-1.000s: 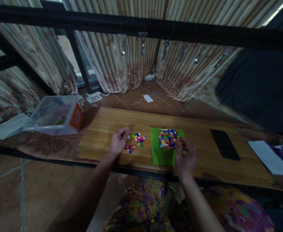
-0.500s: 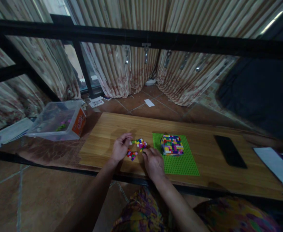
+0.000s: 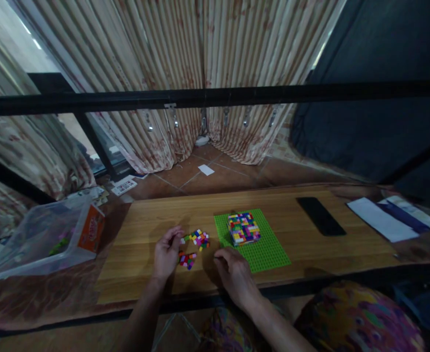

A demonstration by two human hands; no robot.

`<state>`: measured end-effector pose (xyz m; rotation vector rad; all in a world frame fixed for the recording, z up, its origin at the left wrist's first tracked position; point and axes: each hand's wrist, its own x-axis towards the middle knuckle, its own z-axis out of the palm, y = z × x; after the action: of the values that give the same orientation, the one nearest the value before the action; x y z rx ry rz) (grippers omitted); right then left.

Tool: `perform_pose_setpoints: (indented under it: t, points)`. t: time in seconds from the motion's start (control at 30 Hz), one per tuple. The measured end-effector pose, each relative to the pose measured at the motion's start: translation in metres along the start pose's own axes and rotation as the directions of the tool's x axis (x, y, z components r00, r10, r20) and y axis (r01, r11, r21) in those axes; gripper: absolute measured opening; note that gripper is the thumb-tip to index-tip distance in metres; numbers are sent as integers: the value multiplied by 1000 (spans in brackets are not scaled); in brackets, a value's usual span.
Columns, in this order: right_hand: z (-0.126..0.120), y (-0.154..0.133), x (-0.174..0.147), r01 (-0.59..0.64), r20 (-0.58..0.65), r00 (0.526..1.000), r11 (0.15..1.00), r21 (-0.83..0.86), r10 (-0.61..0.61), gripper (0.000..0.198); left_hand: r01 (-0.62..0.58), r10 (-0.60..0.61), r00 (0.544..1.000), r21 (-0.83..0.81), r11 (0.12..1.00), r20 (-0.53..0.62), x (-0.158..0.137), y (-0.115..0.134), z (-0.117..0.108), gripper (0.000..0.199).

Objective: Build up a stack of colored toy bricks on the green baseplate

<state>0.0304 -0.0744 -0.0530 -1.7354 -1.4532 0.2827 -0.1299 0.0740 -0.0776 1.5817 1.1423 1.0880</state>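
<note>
My left hand (image 3: pixel 167 252) is at the left side of two small clusters of loose toy bricks, with its fingers curled together; whatever is between them is too small to make out. One cluster of mixed toy bricks (image 3: pixel 200 238) lies farther back, and a mostly red group of bricks (image 3: pixel 187 260) lies nearer me. My right hand (image 3: pixel 235 274) hovers by the near left edge of a green studded baseplate (image 3: pixel 268 254), thumb and fingers pinched, their contents hidden. On the baseplate stands a multicoloured block built of bricks (image 3: pixel 244 229).
The wooden board (image 3: pixel 137 254) carries all this. A dark flat slab (image 3: pixel 321 216) lies on its right side, with white paper (image 3: pixel 381 219) beyond. At left stands a clear plastic box (image 3: pixel 40 234) with an orange label. A black bar (image 3: pixel 215 95) crosses before the curtains.
The camera view has turned right and tilted up. My right hand has drawn away from the loose bricks towards the baseplate. My left hand remains beside the bricks.
</note>
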Motion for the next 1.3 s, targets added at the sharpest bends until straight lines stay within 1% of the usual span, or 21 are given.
perform_pose_setpoints:
  t: [0.07,0.13,0.17,0.23,0.27,0.33,0.4,0.5,0.63,0.73,0.97,1.07,1.17,1.3]
  points:
    - [-20,7,-7,-101,-40,994,989,105,106,16,-3,3,1000,13,1000,1,1,-1,-1,29]
    - [-41,19,-10,-204,-110,968,961,188,227,19,-2,2,1000,20,1000,5,1,-1,-1,31]
    - [-51,27,-9,-249,-152,946,941,231,287,22,-2,1,1000,20,1000,9,1,-1,-2,32]
    - [-68,44,-5,-327,-234,881,886,329,412,28,-1,1,1000,15,1000,17,2,0,-2,34]
    - [-75,52,-1,-354,-255,846,852,386,467,29,2,-2,1000,16,1000,20,2,0,-2,34]
    - [-83,65,8,-354,-288,786,780,515,547,30,8,-9,1000,29,1000,22,2,1,-3,35]
    - [-84,73,17,-332,-301,766,750,571,568,31,12,-13,1000,49,999,17,3,2,-3,35]
    - [-78,75,26,-312,-284,761,712,629,584,30,21,-22,1000,69,997,12,3,3,-3,37]
    - [-69,73,30,-307,-239,749,643,702,618,28,36,-37,999,65,997,7,4,3,-3,38]
    - [-67,72,29,-311,-199,734,582,751,649,26,44,-45,999,53,998,9,4,3,-3,37]
    - [-71,69,34,-378,-25,669,369,849,743,26,51,-52,999,42,998,13,3,4,-2,33]
    - [-73,69,37,-394,36,650,296,870,759,23,54,-54,998,21,998,17,3,6,-1,34]
    - [-74,70,39,-400,74,640,249,882,765,21,52,-52,999,18,998,13,2,7,0,33]
    - [-72,74,38,-402,104,635,212,891,766,21,31,-32,999,25,999,13,1,4,0,32]
